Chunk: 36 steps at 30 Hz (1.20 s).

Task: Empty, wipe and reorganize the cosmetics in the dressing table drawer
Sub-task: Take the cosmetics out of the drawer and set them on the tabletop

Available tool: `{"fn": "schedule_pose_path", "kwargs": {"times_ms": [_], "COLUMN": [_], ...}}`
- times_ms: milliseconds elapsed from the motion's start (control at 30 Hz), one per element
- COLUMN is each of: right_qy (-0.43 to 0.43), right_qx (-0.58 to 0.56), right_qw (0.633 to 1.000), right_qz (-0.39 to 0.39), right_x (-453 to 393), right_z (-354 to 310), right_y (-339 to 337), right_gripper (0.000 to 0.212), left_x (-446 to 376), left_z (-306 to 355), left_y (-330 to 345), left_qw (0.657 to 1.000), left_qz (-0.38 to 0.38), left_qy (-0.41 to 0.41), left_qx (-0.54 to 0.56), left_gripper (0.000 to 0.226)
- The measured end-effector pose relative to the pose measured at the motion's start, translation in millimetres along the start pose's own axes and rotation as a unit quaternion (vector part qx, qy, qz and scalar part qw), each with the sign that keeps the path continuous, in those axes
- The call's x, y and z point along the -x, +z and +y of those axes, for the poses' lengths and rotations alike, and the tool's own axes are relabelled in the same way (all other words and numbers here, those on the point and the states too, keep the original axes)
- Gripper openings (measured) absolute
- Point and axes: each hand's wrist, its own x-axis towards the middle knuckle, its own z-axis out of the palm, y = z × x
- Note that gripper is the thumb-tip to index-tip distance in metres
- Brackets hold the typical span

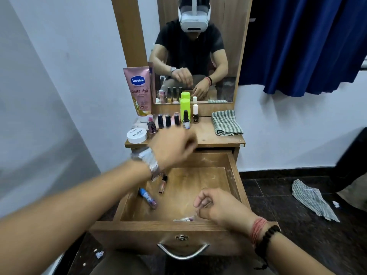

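Both forearms reach over the open wooden drawer [234, 175], whose scratched floor holds a blue tube [148, 197], a slim pink tube [163, 184] and a small item near the front wall. Left hand [172, 149] is blurred above the back edge; I cannot tell its fingers. Right hand [220, 207] has fingers loosely curled, holding nothing visible. On the surface [210, 135] stand bottles [167, 121], a round white jar [137, 135] and a folded striped cloth [226, 123].
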Motion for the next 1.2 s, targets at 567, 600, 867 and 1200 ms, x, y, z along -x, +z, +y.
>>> {"fn": "schedule_pose_path", "kwargs": {"times_ms": [567, 600, 867, 1200], "right_qy": [-0.095, -0.096, -0.084, -0.049], "right_qx": [-0.067, -0.063, -0.029, -0.052], "right_qw": [0.958, 0.960, 0.982, 0.987], "right_qz": [0.261, 0.256, 0.167, 0.140], "right_x": [4.6, 3.9, -1.5, -7.2], "right_z": [1.0, 1.8, 12.2, 20.9], "right_y": [-38.5, -37.3, -12.9, -11.0], "right_gripper": [0.018, 0.019, 0.022, 0.018], "left_x": [70.0, 69.1, 64.5, 56.5], "left_z": [-2.5, -0.4, 11.5, 10.9], "left_y": [84.4, 86.1, 88.9, 81.3], "left_qw": [0.949, 0.944, 0.926, 0.959], "left_qz": [-0.291, -0.303, -0.361, -0.275], "left_qy": [-0.039, -0.033, 0.007, 0.002], "left_qx": [0.119, 0.125, 0.110, 0.064], "left_gripper": [0.022, 0.024, 0.021, 0.022]}}
